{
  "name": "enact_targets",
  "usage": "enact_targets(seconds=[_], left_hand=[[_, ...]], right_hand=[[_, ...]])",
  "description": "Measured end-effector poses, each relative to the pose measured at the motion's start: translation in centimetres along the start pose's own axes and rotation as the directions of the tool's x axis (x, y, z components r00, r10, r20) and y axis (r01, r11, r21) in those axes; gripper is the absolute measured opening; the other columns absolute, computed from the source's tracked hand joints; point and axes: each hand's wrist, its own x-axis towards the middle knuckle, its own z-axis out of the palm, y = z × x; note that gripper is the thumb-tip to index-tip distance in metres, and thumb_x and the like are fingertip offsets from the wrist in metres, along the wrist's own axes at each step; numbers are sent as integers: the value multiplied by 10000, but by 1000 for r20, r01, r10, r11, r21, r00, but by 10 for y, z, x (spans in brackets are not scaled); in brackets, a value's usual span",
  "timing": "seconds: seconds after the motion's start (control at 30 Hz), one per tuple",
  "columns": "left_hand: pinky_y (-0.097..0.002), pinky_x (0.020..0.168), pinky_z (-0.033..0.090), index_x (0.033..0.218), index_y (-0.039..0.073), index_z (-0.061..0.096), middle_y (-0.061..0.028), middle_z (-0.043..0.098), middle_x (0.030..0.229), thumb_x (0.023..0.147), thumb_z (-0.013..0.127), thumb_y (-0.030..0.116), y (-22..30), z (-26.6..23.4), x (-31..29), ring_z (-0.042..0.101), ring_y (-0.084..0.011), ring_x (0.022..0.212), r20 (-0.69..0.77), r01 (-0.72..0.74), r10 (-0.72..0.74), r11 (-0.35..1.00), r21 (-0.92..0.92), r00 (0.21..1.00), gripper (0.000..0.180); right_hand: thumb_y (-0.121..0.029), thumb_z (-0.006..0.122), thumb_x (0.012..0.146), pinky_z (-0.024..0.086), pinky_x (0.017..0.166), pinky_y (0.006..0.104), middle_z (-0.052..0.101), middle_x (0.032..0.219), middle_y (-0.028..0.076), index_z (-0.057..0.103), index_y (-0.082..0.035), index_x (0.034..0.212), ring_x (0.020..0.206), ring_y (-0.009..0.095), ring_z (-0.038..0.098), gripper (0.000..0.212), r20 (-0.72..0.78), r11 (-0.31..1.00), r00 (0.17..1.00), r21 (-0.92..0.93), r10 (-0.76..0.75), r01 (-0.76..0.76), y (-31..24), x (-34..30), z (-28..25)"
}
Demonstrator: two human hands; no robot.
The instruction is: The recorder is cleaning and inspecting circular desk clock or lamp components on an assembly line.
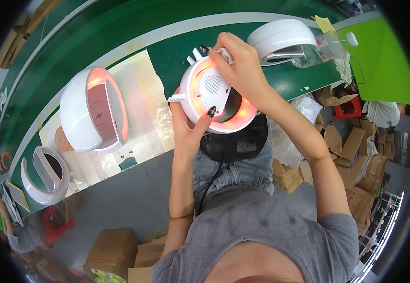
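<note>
Over the near edge of the green bench I hold a round white ring lamp (196,96) with a speaker grille on its face. Its ring glows orange-red, and short white prongs stick out at its upper left. My left hand (188,127) is closed around its lower left side, the thumb on the face. At the top rim my right hand (240,63) is bent over the lamp, fingers pinching a small white piece (225,55) whose kind I cannot make out. A second lit lamp (80,111) stands left, with a charging mark on its pad.
An unlit lamp (49,177) stands at the bench's left end, another (280,37) at the back right beside a clear plastic bottle (325,47). A pale sheet (143,94) covers part of the bench. Cardboard boxes (110,250) stand on the floor. Other people are at both sides.
</note>
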Motion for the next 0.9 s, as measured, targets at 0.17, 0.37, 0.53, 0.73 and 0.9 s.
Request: enact_targets(seconds=[0.17, 0.37, 0.53, 0.73, 0.9], left_hand=[[-383, 1020, 445, 1435, -48, 209, -201, 421, 1353, 771, 596, 5, 3, 2, -7, 500, -254, 1232, -65, -3, 7, 998, 61, 998, 770], [-385, 1023, 443, 1448, -38, 203, -195, 424, 1359, 764, 605, 17, 5, 5, -8, 492, -257, 1244, -86, 33, -34, 999, -22, 996, 795], [-379, 1029, 436, 1450, -38, 219, -189, 432, 1358, 745, 624, 43, 0, -2, -7, 488, -253, 1248, -73, 11, -10, 1000, 3, 997, 818], [-365, 1045, 415, 1444, -44, 242, -173, 442, 1355, 761, 600, 57, 2, 3, -8, 479, -232, 1251, -128, 43, -37, 998, 44, 991, 777], [-357, 1043, 400, 1442, -45, 251, -160, 447, 1359, 819, 550, 30, 1, 1, -7, 477, -215, 1239, -161, 60, -61, 998, -11, 985, 695]], right_hand=[[-64, 629, 854, 457, 660, 423, 543, 780, 148, 511, -6, 853, 749, 346, 564, 132, -50, 999, 998, -23, 45, -46, -2, -9, 2], [-38, 652, 832, 464, 658, 407, 562, 800, 150, 518, -5, 854, 760, 352, 574, 140, 22, 997, 1000, 82, -6, 4, -4, -5, 3], [-47, 664, 836, 465, 639, 395, 559, 786, 144, 524, 4, 854, 730, 329, 579, 150, -35, 998, 999, -47, 26, -28, -10, -19, -25], [-30, 686, 828, 462, 616, 377, 555, 758, 118, 556, -6, 819, 720, 300, 581, 133, -52, 995, 999, 103, -10, 15, -7, -47, -19], [-60, 696, 810, 440, 634, 402, 555, 758, 110, 535, -24, 796, 741, 305, 538, 165, 7, 998, 1000, 57, 22, -22, -4, -45, -22]])
